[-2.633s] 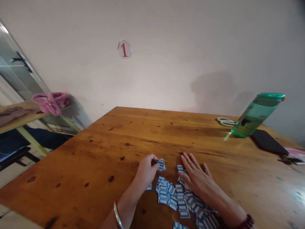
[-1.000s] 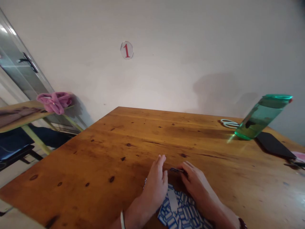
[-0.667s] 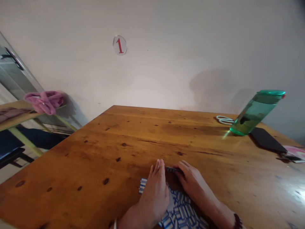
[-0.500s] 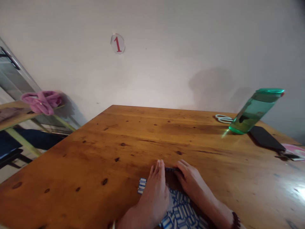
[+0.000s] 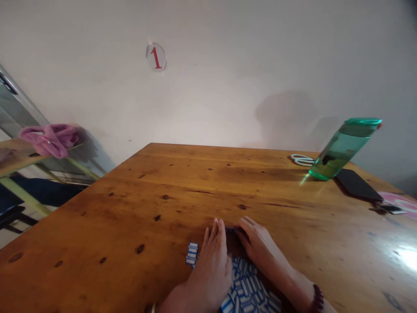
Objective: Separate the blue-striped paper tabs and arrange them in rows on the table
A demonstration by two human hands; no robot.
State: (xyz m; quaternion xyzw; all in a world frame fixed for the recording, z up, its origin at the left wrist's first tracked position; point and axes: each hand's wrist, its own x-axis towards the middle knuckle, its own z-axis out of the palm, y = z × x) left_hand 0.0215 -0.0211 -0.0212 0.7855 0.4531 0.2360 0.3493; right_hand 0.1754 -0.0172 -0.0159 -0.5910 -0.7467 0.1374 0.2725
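Note:
Small blue-and-white rectangular tiles (image 5: pixel 250 287) lie in a jumbled pile on the wooden table (image 5: pixel 182 178), between my wrists. My left hand (image 5: pixel 213 261) is held on edge to the left of the pile, fingers stretched out and close together. Past the pile, a thin row of tiles (image 5: pixel 232 229) spans from my left fingers to my right hand (image 5: pixel 257 239). The right fingers are bent round the right end of this row, and its far part is hidden under them. A short stack of tiles (image 5: pixel 192 252) sits just left of my left hand, partly covered by it.
A green water bottle (image 5: pixel 343 150) stands at the back right, near a white coiled cable (image 5: pixel 302 160) and a black flat device (image 5: pixel 358 186). A pink round item (image 5: pixel 399 202) lies at the right edge. Pink cloth (image 5: pixel 52 139) rests on another table at left.
The view has turned slightly right, so the background sits further left. My hands stay almost in place around the row of tiles, with the right hand shifted very slightly left.

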